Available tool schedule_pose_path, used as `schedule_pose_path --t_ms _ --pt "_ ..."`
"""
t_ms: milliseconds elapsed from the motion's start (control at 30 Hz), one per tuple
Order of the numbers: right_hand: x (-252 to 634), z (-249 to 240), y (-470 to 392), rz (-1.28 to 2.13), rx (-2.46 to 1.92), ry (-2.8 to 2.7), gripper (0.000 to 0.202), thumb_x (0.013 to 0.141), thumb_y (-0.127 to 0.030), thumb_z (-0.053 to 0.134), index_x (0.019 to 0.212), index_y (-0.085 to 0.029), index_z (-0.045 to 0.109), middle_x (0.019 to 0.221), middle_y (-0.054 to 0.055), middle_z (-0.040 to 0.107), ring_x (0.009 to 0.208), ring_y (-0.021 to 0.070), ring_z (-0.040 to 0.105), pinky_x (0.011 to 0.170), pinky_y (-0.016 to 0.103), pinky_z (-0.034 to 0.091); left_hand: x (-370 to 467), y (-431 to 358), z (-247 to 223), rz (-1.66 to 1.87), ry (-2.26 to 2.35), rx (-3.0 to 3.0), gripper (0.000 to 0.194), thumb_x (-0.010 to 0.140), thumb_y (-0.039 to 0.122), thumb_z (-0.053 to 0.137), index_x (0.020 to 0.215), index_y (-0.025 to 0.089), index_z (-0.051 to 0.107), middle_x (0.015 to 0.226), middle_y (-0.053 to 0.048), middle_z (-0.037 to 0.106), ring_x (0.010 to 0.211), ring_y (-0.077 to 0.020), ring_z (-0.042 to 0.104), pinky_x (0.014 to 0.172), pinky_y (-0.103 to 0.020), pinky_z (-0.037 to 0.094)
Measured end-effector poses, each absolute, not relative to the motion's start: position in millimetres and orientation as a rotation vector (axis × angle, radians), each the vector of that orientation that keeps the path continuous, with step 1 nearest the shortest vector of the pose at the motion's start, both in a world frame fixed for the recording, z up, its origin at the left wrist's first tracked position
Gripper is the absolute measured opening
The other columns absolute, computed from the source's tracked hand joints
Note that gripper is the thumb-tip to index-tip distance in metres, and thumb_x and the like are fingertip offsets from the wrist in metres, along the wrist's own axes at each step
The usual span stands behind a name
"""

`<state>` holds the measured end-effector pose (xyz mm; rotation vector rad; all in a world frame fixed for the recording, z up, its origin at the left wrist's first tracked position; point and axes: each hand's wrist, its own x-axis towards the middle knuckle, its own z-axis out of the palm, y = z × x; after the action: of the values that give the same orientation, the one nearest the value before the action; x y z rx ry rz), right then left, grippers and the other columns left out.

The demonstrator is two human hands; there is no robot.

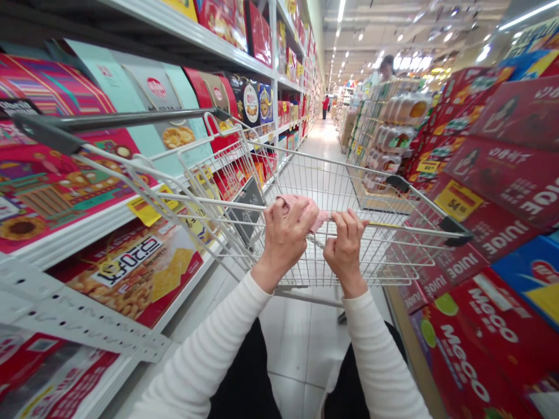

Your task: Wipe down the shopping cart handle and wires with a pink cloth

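A metal wire shopping cart (323, 163) stands sideways before me, its push handle (144, 118) at the left. My left hand (286, 238) is closed over a crumpled pink cloth (319, 220) against the cart's near top rail. Just right of it, my right hand (347, 247) has its fingers curled over the same rail. One end of the cloth reaches close to the right fingers; whether they also pinch it I cannot tell. The visible part of the basket shows bare wire mesh. A dark grey panel (247, 212) hangs at the cart's handle end.
Shelves (144, 17) with gift boxes line the left, close to the cart handle. Stacked red drink cartons (502, 169) stand at the right, near the cart's front end. Wrapped packs (393, 139) are piled farther along. A person in red (325, 106) stands down the aisle (321, 137).
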<state>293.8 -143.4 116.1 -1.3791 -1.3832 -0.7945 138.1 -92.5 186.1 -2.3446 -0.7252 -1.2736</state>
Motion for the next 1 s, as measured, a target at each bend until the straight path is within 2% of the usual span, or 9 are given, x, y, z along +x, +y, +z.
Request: schedule_pose_path --t_ms 133,267,433,600,767,867,933,1000 --pt "303 114 -144 -0.797 -1.387 -1.403 0.070 0.078 0.001 0.041 0.144 -0.019 0.049 0.134 0.014 0.060 0.146 0.0318 0.046 0.125 0.068 0.030 90 -70 189 -1.378 -0.869 -2.212 0.049 0.089 0.008 0.052 0.128 0.034 0.066 0.130 -0.005 0.069 0.122 -0.0325 0.049 0.100 -0.051 0.037" --pt "306 114 -144 -0.792 -1.376 -1.372 0.070 0.074 0.001 0.042 0.141 -0.019 0.052 0.131 0.013 0.061 0.145 0.0315 0.047 0.126 0.070 0.029 37 -50 198 -1.526 -1.034 -2.076 0.043 0.090 0.011 0.055 0.127 0.029 0.069 0.134 -0.006 0.067 0.127 -0.0341 0.047 0.108 -0.058 0.032" --pt "283 124 -140 -0.798 -1.429 -1.251 0.067 0.073 -0.001 0.043 0.138 -0.015 0.053 0.131 0.015 0.062 0.144 0.0329 0.049 0.126 0.075 0.025 48 -48 187 -1.627 -1.042 -2.019 0.035 0.095 0.017 0.053 0.125 0.026 0.070 0.133 -0.009 0.067 0.126 -0.0311 0.051 0.107 -0.053 0.033" --pt "254 144 -131 -0.750 -1.424 -1.487 0.066 0.077 -0.004 0.045 0.141 -0.016 0.053 0.131 0.012 0.066 0.138 0.0260 0.054 0.131 0.062 0.026 99 -56 146 -1.624 -0.737 -2.034 0.032 0.099 0.013 0.054 0.124 0.028 0.068 0.127 -0.009 0.070 0.120 -0.0230 0.060 0.101 -0.042 0.035" --pt "257 147 -127 -0.740 -1.402 -1.564 0.062 0.077 -0.005 0.044 0.136 -0.016 0.057 0.128 0.011 0.066 0.133 0.0226 0.056 0.131 0.055 0.029 82 -44 116 -1.499 -0.599 -2.094 0.027 0.098 0.014 0.059 0.113 0.032 0.072 0.114 -0.005 0.072 0.108 -0.0201 0.064 0.100 -0.041 0.038" --pt "260 143 -124 -0.726 -1.398 -1.544 0.067 0.073 -0.004 0.045 0.138 -0.018 0.056 0.127 0.010 0.065 0.134 0.0232 0.055 0.132 0.058 0.023 56 -34 124 -1.589 -0.802 -2.007 0.014 0.098 0.027 0.062 0.104 0.029 0.074 0.114 -0.008 0.067 0.118 -0.0260 0.059 0.103 -0.050 0.041" --pt "259 140 -122 -0.731 -1.392 -1.513 0.068 0.072 -0.004 0.045 0.137 -0.018 0.056 0.127 0.010 0.065 0.134 0.0239 0.055 0.133 0.060 0.020 45 -29 138 -1.721 -0.990 -1.906 0.016 0.098 0.034 0.061 0.102 0.026 0.074 0.122 -0.010 0.061 0.133 -0.0321 0.048 0.108 -0.058 0.039" --pt "258 137 -120 -0.742 -1.387 -1.486 0.068 0.072 -0.004 0.045 0.137 -0.019 0.055 0.126 0.010 0.065 0.134 0.0242 0.055 0.133 0.062 0.018 43 -26 150 -1.778 -1.079 -1.885 0.018 0.098 0.034 0.059 0.103 0.025 0.074 0.133 -0.012 0.057 0.144 -0.0359 0.036 0.114 -0.063 0.033"
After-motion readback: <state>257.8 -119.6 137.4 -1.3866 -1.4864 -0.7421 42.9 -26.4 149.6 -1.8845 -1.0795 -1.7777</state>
